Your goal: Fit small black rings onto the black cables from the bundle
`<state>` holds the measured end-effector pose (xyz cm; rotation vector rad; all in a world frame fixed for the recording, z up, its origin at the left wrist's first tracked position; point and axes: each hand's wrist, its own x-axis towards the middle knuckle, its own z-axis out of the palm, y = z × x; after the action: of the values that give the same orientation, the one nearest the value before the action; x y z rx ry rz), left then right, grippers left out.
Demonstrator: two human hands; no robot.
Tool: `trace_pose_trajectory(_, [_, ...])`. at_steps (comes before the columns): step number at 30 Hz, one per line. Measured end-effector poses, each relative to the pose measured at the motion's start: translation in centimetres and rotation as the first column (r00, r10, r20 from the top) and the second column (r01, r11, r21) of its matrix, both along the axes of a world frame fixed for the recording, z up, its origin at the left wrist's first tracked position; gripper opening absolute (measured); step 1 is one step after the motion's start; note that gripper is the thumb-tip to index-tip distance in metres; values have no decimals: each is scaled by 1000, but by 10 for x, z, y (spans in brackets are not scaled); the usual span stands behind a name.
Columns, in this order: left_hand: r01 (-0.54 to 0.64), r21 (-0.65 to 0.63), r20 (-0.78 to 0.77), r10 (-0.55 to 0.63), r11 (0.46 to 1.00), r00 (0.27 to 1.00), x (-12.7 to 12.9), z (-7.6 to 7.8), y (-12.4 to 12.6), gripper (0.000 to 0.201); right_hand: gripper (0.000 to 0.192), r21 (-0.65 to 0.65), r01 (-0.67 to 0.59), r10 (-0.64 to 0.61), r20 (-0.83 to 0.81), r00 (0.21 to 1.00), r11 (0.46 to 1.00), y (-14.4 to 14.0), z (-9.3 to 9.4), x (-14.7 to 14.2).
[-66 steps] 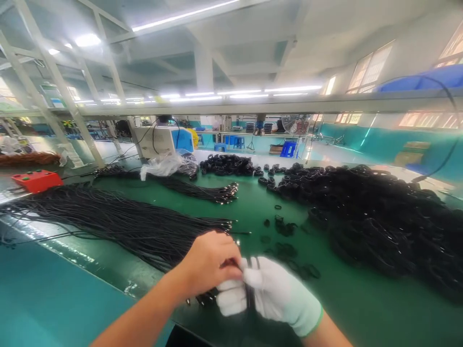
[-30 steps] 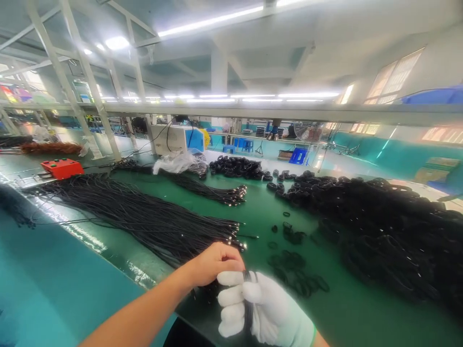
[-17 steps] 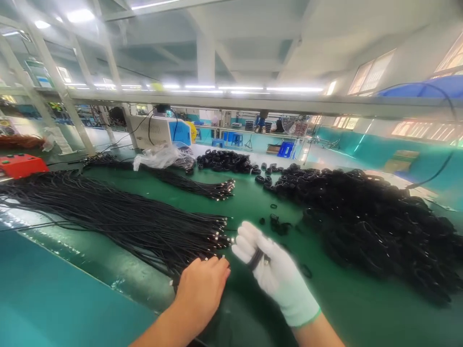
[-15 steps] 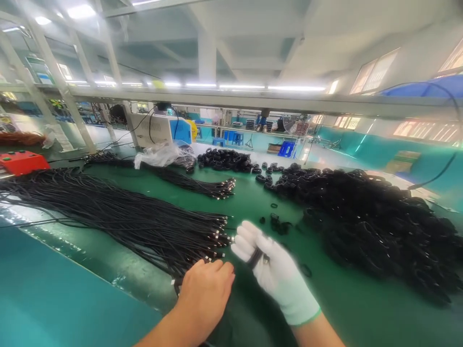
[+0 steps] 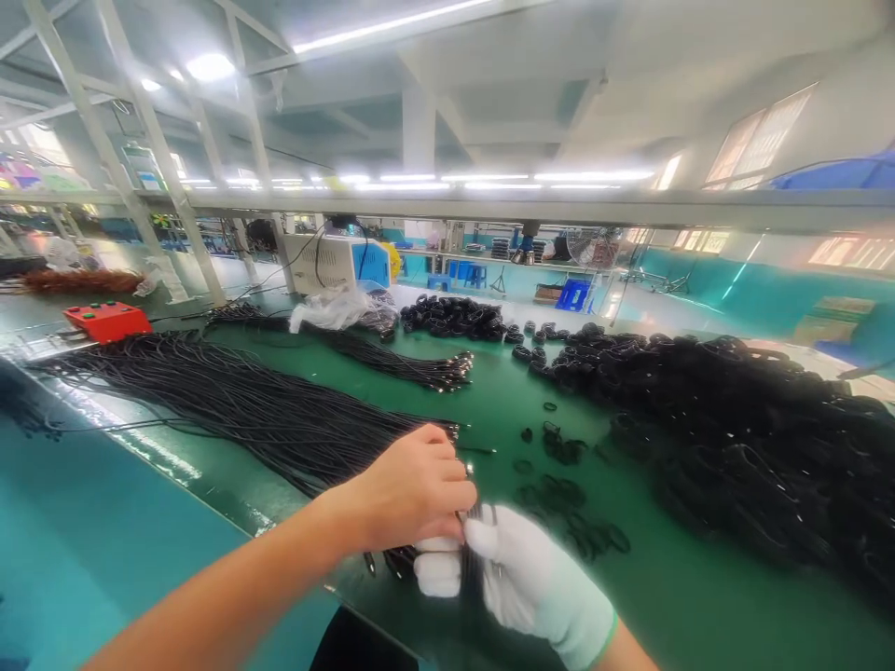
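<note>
At the near edge of a green worktop [image 5: 489,401], a person's gloved right hand [image 5: 514,578] is clenched around a small bundle of black cables [image 5: 470,559], while the bare left hand [image 5: 412,489] closes over the top of the same bundle, fingers pinching at the cable ends just above the glove. The bundle stands roughly upright between the two hands, close to the person's body.

Just left of the hands, a broad sheaf of loose cables [image 5: 244,410] fans across the worktop, its metal-tipped ends pointing toward the hands; by the look of it, a large share is not yet gathered. A second, thinner sheaf [image 5: 398,363] lies farther back. To the right, a large heap of coiled cables [image 5: 734,438] covers much of the worktop, suggesting many pieces are already wound, and a few small black rings [image 5: 559,447] lie scattered between heap and hands. Judged from these piles, the work stands somewhere midway, with one bundle in hand.

At far left sits a red box [image 5: 106,320]; behind the sheaves, a crumpled clear plastic bag [image 5: 336,308] and a white machine [image 5: 336,263].
</note>
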<state>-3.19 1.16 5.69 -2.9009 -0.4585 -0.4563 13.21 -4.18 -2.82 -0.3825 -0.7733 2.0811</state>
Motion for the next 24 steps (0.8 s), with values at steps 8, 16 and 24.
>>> trace_pose_trajectory(8, [32, -239, 4, -32, 970, 999, 2, -2, 3, 16, 35, -99, -221, 224, 15, 974, 970, -2, 1, 0])
trace_pose_trajectory(16, [-3, -973, 68, 302, 229, 951, -2, -19, 2, 10, 29, -103, -251, 241, -104, 965, 962, -7, -1, 0])
trace_pose_trajectory(24, [210, -955, 294, 602, 207, 743, -3, -53, -37, 16, 31, 113, -176, 170, 59, 984, 978, -6, 6, -4])
